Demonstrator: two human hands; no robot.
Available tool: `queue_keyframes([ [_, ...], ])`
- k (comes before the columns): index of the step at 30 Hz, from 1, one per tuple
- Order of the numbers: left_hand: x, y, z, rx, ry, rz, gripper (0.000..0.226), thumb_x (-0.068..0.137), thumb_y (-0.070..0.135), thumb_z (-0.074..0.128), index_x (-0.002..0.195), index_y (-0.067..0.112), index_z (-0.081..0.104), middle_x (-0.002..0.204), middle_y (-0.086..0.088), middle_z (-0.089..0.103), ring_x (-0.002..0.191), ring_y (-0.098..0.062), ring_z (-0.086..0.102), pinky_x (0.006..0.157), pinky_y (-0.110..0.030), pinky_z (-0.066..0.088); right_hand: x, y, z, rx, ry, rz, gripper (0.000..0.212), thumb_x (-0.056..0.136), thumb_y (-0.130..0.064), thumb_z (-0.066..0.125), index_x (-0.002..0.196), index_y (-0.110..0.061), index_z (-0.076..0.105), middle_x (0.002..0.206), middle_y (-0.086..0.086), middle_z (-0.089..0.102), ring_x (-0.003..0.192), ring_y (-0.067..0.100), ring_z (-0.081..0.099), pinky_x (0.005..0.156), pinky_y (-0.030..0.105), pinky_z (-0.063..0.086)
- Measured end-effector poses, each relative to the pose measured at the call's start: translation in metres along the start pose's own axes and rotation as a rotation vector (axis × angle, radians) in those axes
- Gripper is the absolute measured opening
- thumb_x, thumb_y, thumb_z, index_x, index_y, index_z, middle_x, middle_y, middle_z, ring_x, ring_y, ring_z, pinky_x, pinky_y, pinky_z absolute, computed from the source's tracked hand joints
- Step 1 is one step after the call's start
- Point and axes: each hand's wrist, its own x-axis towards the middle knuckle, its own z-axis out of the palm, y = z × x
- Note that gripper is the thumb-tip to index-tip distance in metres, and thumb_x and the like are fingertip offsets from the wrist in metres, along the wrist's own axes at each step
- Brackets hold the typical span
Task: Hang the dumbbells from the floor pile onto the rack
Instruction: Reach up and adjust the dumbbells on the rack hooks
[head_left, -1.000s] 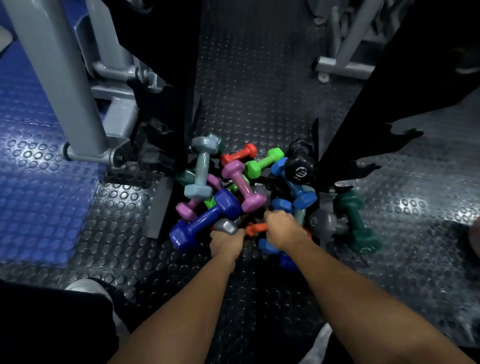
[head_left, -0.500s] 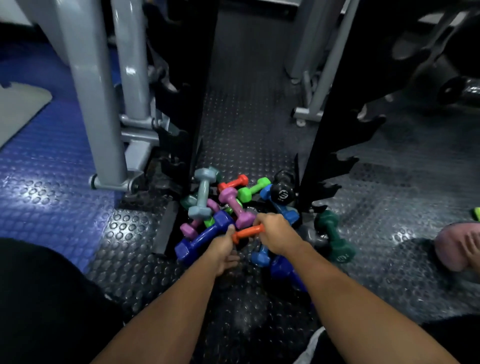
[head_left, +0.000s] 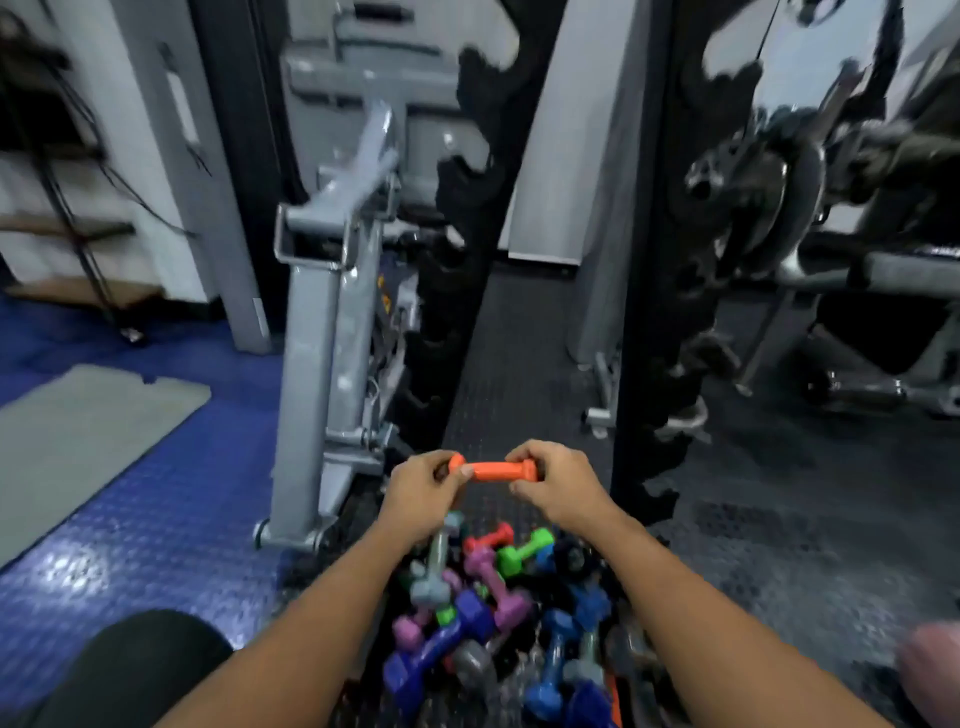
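A small orange dumbbell (head_left: 492, 471) is held level in the air between my two hands, above the floor pile. My left hand (head_left: 422, 493) pinches its left end and my right hand (head_left: 556, 486) grips its right end. Below my forearms lies the pile of coloured dumbbells (head_left: 493, 597): purple, pink, green, red, grey-blue and blue ones. The black rack has two notched uprights, a left upright (head_left: 441, 322) and a right upright (head_left: 660, 332), standing just beyond my hands on either side. The notches I can see hold nothing.
A grey machine frame (head_left: 322, 364) stands close to the left of the rack. A grey mat (head_left: 78, 436) lies on the blue floor at left. More grey gym equipment (head_left: 831, 291) fills the right. My dark-clothed knee (head_left: 130, 670) is at bottom left.
Both hands have lifted the orange dumbbell out of the pile and raised it between the rack uprights. My view has tilted up, showing more of the rack.
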Motion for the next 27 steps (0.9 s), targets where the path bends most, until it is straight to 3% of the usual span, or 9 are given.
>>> queue_keyframes([
  [3,0.029,0.049,-0.055,-0.027,0.122,0.102,0.054,0.078,0.068,0.062,0.109,0.026,0.075,0.074,0.005,0.073,0.070,-0.019,0.074,0.072,-0.044,0.062,0.025,-0.054,-0.045,0.042,0.085,-0.096,0.038,0.076,-0.020,0.088,0.109,-0.031,0.072,0.092,-0.008,0.072,0.082,0.011,0.067,0.072,0.010,0.045],
  [5,0.040,0.089,-0.093,-0.068,0.184,0.152,0.045,0.083,0.056,0.070,0.113,0.022,0.075,0.076,0.005,0.075,0.068,-0.018,0.075,0.073,-0.045,0.063,0.041,-0.089,-0.075,0.052,0.135,-0.153,0.039,0.077,-0.024,0.089,0.110,-0.032,0.071,0.096,-0.007,0.073,0.087,0.012,0.069,0.073,0.009,0.046],
  [9,0.048,0.175,-0.160,-0.072,0.301,0.254,0.023,0.093,0.038,0.075,0.112,0.027,0.073,0.088,0.006,0.076,0.072,-0.011,0.070,0.070,-0.021,0.057,0.066,-0.151,-0.130,0.070,0.248,-0.256,0.043,0.075,-0.034,0.090,0.113,-0.036,0.069,0.101,-0.011,0.073,0.092,0.010,0.069,0.085,0.027,0.053],
  [13,0.067,0.233,-0.204,-0.096,0.360,0.374,0.031,0.091,0.042,0.075,0.115,0.023,0.076,0.089,0.006,0.078,0.082,-0.015,0.075,0.085,-0.041,0.061,0.079,-0.201,-0.186,0.146,0.303,-0.326,0.045,0.079,-0.027,0.089,0.119,-0.033,0.068,0.105,-0.013,0.072,0.082,-0.002,0.068,0.072,0.006,0.046],
  [15,0.078,0.256,-0.218,-0.127,0.390,0.401,0.025,0.094,0.032,0.075,0.116,0.021,0.077,0.089,0.004,0.078,0.082,-0.015,0.075,0.084,-0.043,0.061,0.080,-0.219,-0.206,0.188,0.314,-0.363,0.046,0.084,-0.022,0.086,0.124,-0.032,0.068,0.104,-0.007,0.074,0.081,0.001,0.070,0.071,0.007,0.045],
  [17,0.089,0.275,-0.229,-0.169,0.454,0.431,0.020,0.095,0.032,0.072,0.111,0.023,0.079,0.080,0.005,0.078,0.076,-0.016,0.075,0.080,-0.045,0.062,0.082,-0.231,-0.221,0.290,0.303,-0.426,0.050,0.090,-0.013,0.080,0.134,-0.030,0.065,0.107,0.003,0.076,0.089,0.007,0.073,0.081,0.014,0.049],
  [21,0.113,0.319,-0.243,-0.365,0.436,0.451,0.013,0.098,0.028,0.067,0.097,0.033,0.079,0.072,0.005,0.076,0.072,-0.019,0.073,0.070,-0.043,0.061,0.088,-0.250,-0.245,0.452,0.320,-0.545,0.043,0.098,-0.005,0.068,0.132,-0.032,0.069,0.109,0.006,0.078,0.102,0.019,0.076,0.096,0.031,0.058],
  [23,0.125,0.347,-0.246,-0.484,0.415,0.492,0.018,0.100,0.019,0.065,0.099,0.030,0.079,0.083,0.004,0.079,0.083,-0.017,0.076,0.079,-0.038,0.062,0.093,-0.260,-0.257,0.426,0.383,-0.590,0.038,0.097,-0.006,0.069,0.123,-0.032,0.073,0.105,0.002,0.079,0.101,0.017,0.076,0.096,0.037,0.059],
  [27,0.148,0.407,-0.255,-0.647,0.373,0.559,0.021,0.100,0.006,0.063,0.102,0.021,0.077,0.098,0.001,0.078,0.095,-0.017,0.076,0.091,-0.037,0.062,0.111,-0.283,-0.286,0.240,0.555,-0.649,0.033,0.093,-0.010,0.075,0.118,-0.031,0.075,0.107,-0.009,0.076,0.099,0.006,0.072,0.092,0.028,0.058],
])
